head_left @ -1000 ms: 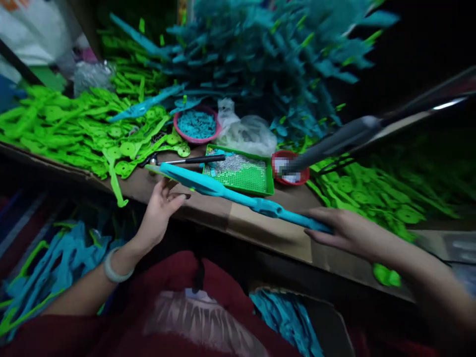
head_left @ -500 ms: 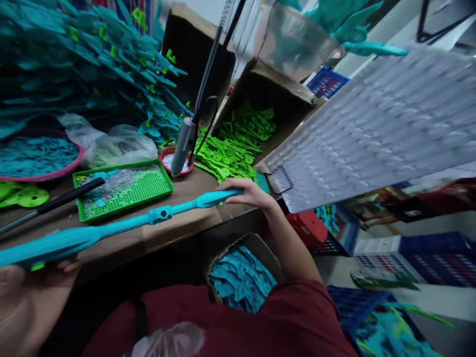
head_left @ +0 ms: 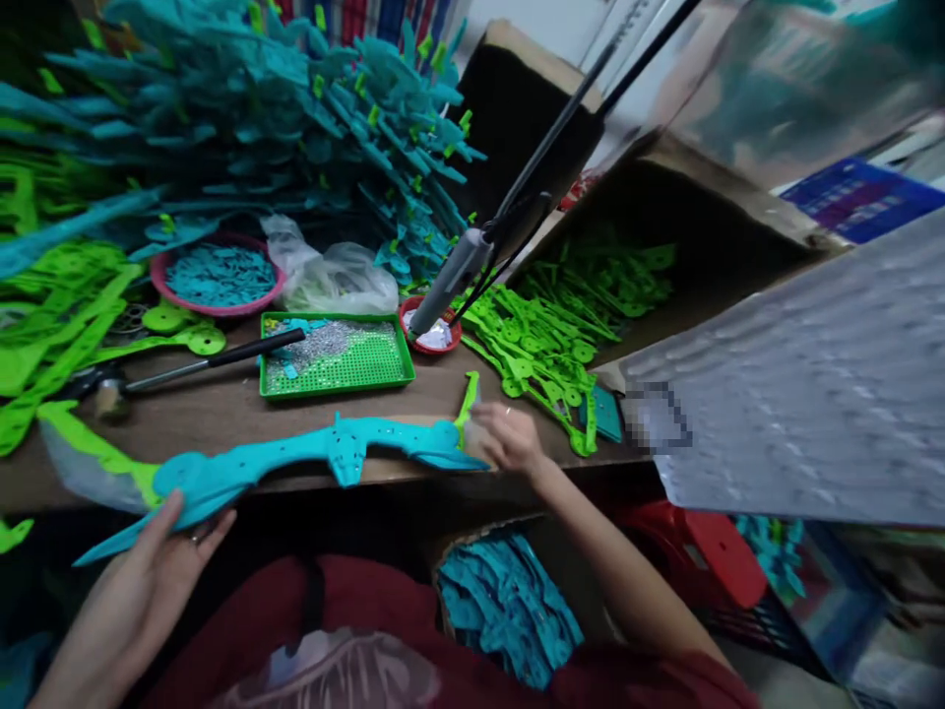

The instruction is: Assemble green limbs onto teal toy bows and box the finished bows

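Observation:
A long teal plastic piece shaped like a toy bow lies along the front edge of the workbench, a notched block at its middle. Light green arms stick out at both ends; the left green arm has a translucent fin. My left hand is closed on the teal left end, thumb on top and fingers below. At the other end, my right hand has curled fingers pinching at the upright right green arm; its fingertips are slightly blurred.
On the bench are a hammer, a green tray of small metal pieces, a pink basin and a red bowl. Teal parts pile up behind; green parts spill from a box. A grey tool hangs above.
The bow-shaped piece has turned from edge-on to show its broad face and green arms. My left hand has come further into view. The camera view has swung left.

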Available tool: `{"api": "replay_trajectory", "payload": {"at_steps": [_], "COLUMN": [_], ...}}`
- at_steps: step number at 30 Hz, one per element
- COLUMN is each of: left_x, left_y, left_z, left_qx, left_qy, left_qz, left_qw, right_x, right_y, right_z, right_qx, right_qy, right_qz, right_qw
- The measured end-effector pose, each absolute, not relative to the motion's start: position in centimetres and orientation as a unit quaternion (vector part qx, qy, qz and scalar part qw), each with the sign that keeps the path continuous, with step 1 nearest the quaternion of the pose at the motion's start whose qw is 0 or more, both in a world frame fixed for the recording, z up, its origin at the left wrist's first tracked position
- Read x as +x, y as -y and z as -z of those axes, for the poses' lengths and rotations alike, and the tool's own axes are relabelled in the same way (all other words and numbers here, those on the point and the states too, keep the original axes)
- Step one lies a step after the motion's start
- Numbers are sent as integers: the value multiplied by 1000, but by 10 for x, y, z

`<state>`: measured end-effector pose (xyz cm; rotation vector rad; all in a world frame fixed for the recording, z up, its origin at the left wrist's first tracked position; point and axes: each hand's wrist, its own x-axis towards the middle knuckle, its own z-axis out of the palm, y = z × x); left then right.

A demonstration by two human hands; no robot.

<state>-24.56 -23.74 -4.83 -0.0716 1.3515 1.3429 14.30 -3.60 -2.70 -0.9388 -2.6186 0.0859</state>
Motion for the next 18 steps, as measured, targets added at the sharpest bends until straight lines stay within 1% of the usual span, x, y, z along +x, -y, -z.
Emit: {"api": "replay_trajectory", "payload": {"at_steps": [2,4,6,8,10,12,14,16,18], "left_x": [-239,-235,-228,-214,-195,-176,-161,-151,-146], "left_y": [245,252,255,250,233,205,173,146,130], "left_z": [49,49,46,40,35,35,39,49,58], "left_qx": [-8,35,127,283,471,614,691,723,733], "left_qy": [-575,-584,-607,-639,-650,-639,-633,-639,-642], "left_qz": [-510,-445,-407,-391,-386,-364,-302,-232,-199], "left_qw": [639,678,671,599,455,288,176,123,107], "right_x": [133,115,91,69,54,49,50,54,58], "right_y": [-9,-59,-102,-133,-149,-155,-156,-156,-158], "right_z": [17,10,10,15,21,26,28,30,33], "right_qx": [-413,-460,-464,-451,-440,-436,-433,-425,-406], "right_qy": [896,879,883,892,895,894,894,898,907], "right_qz": [-9,0,-13,-34,-47,-48,-47,-55,-77], "right_qw": [163,126,65,-5,-62,-93,-100,-96,-85]}}
